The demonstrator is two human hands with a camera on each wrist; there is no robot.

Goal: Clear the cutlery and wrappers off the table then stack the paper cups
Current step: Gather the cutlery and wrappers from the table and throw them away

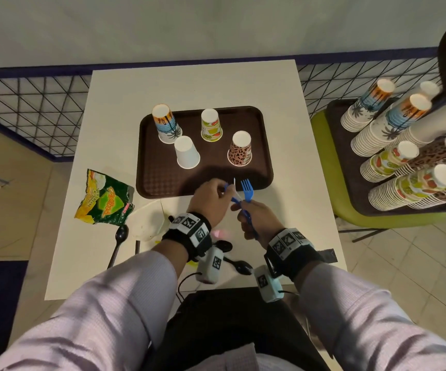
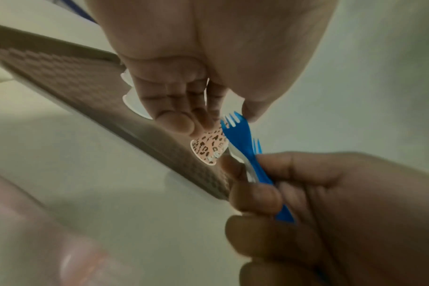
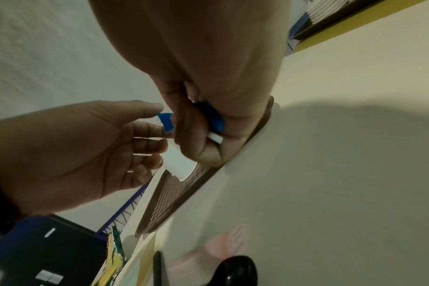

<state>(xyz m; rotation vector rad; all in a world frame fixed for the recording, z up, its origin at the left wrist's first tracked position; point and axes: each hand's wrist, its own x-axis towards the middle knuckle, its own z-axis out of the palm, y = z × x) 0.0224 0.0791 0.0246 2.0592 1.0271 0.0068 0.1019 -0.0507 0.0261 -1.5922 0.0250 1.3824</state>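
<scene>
Head view: your right hand (image 1: 256,218) grips blue forks (image 1: 247,189) at the tray's (image 1: 149,167) 6 o'clock edge; your left hand (image 1: 211,200), fingers relaxed, touches them. Cups (image 1: 187,152) stand inverted on the tray.

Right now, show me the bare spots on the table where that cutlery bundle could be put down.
Free: the table strip right of the brown tray, and the strip behind the tray toward the wall. The tray's front edge, before the four cups, is bare too. Crowded: the near-left corner, with the green wrapper, white paper and black spoons.
</scene>
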